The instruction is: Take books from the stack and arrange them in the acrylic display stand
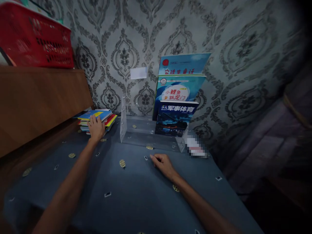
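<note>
At the left, my left hand (96,126) lies on a stack of books (84,123), its fingers spread over the blue and yellow cover of the top book (104,113). My right hand (163,164) rests above the tablecloth with its fingers curled in and nothing visible in them. A clear acrylic stepped rack (136,138) stands behind it. On the rack's right side, three books lean upright in tiers: a dark blue one (174,120) in front, a light blue one (192,86) in the middle and another blue one (185,60) at the back.
The table has a dark blue-grey patterned cloth (131,201). A red plastic basket (48,39) sits on a wooden cabinet (44,97) at the left. Right of the rack lies a blurred-out white item (195,146). A curtain (270,130) hangs at the right, and patterned wallpaper (107,58) is behind.
</note>
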A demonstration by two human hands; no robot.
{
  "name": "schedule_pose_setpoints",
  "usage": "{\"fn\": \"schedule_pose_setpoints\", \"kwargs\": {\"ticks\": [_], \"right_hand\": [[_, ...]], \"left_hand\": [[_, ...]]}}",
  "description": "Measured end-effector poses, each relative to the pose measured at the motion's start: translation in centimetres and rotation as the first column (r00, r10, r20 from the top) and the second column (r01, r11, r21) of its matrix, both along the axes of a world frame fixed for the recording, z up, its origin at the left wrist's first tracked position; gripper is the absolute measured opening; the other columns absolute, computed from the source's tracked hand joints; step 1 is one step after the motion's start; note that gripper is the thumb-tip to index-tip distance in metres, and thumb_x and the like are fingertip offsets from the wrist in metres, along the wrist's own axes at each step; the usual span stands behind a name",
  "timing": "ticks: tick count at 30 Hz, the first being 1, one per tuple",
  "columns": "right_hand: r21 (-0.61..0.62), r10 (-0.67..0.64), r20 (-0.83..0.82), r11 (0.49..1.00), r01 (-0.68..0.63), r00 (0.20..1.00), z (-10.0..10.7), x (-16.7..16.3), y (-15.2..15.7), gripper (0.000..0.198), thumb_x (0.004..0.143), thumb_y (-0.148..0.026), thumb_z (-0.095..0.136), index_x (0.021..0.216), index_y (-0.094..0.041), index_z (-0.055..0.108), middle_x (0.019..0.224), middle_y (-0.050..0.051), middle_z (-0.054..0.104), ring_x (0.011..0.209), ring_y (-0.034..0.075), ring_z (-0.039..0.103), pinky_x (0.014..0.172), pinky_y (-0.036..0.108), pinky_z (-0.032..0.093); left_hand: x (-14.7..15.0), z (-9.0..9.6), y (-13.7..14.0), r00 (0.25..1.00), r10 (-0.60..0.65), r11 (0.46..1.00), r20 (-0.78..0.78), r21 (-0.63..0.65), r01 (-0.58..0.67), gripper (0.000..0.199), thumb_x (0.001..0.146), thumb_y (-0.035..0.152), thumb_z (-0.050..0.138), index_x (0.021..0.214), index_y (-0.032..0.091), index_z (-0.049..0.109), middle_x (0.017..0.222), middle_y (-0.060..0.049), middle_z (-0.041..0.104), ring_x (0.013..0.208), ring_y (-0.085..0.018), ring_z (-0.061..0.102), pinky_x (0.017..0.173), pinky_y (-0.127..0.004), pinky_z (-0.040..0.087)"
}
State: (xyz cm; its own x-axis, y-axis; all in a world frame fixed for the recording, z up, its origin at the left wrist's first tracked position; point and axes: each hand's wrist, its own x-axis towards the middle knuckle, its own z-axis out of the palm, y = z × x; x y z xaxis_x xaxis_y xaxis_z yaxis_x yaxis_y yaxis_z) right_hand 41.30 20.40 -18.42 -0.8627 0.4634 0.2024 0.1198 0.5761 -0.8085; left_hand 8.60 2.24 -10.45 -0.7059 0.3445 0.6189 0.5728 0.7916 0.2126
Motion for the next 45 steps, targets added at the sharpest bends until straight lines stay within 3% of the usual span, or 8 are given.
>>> {"fn": "schedule_pose_setpoints", "kwargs": {"ticks": [7, 14, 25, 37, 45], "right_hand": [[-0.009, -0.01, -0.008, 1.0, 0.01, 1.0, 0.0, 0.0, 0.0, 0.055, 0.091, -0.06, 0.045, 0.053, -0.02, 0.043, 0.051, -0.004, 0.038, 0.052, 0.011, 0.038, 0.055, 0.027, 0.024], [-0.021, -0.001, -0.023, 1.0, 0.0, 1.0, -0.1, -0.1, 0.1, 0.057, 0.091, -0.063, 0.043, 0.053, -0.02, 0.045, 0.051, -0.003, 0.043, 0.053, 0.011, 0.039, 0.055, 0.027, 0.027], [-0.028, -0.001, -0.022, 1.0, 0.0, 1.0, -0.1, -0.1, 0.0, 0.058, 0.091, -0.064, 0.046, 0.053, -0.02, 0.048, 0.05, -0.003, 0.044, 0.052, 0.011, 0.04, 0.054, 0.027, 0.028], [0.018, -0.008, -0.021, 1.0, 0.008, 1.0, -0.1, 0.0, 0.0, 0.058, 0.091, -0.064, 0.045, 0.052, -0.02, 0.047, 0.051, -0.003, 0.042, 0.052, 0.012, 0.039, 0.054, 0.027, 0.027], [-0.012, -0.016, -0.003, 1.0, 0.016, 1.0, 0.2, 0.1, -0.3, 0.055, 0.09, -0.062, 0.045, 0.053, -0.021, 0.044, 0.052, -0.003, 0.04, 0.052, 0.012, 0.037, 0.053, 0.027, 0.027]], "left_hand": [[-2.7, 1.6, -0.5, 0.999, 0.034, 0.978, 0.034, -0.208, -0.027, 0.055, 0.099, 0.041, 0.041, 0.14, 0.006, 0.053, 0.146, -0.031, 0.051, 0.142, -0.047, 0.039, 0.111, -0.074, 0.026], [-1.6, 2.2, -1.9, 0.999, 0.021, 0.921, -0.039, -0.387, -0.034, 0.052, 0.1, 0.042, 0.039, 0.136, 0.008, 0.056, 0.132, -0.029, 0.061, 0.13, -0.044, 0.051, 0.106, -0.074, 0.031], [0.1, -0.3, -5.8, 0.987, -0.035, 0.909, -0.157, -0.415, -0.034, 0.051, 0.097, 0.023, 0.036, 0.142, 0.004, 0.052, 0.145, -0.031, 0.053, 0.136, -0.043, 0.048, 0.106, -0.062, 0.04], [3.2, -4.2, -8.1, 0.974, -0.148, 0.916, -0.174, -0.396, 0.068, 0.054, 0.093, 0.012, 0.033, 0.143, -0.002, 0.049, 0.146, -0.031, 0.054, 0.142, -0.038, 0.046, 0.116, -0.059, 0.032], [4.8, -5.6, -9.6, 0.974, -0.152, 0.864, -0.166, -0.501, 0.05, 0.055, 0.091, 0.007, 0.034, 0.142, -0.005, 0.05, 0.146, -0.033, 0.052, 0.143, -0.04, 0.045, 0.117, -0.058, 0.03]]}}
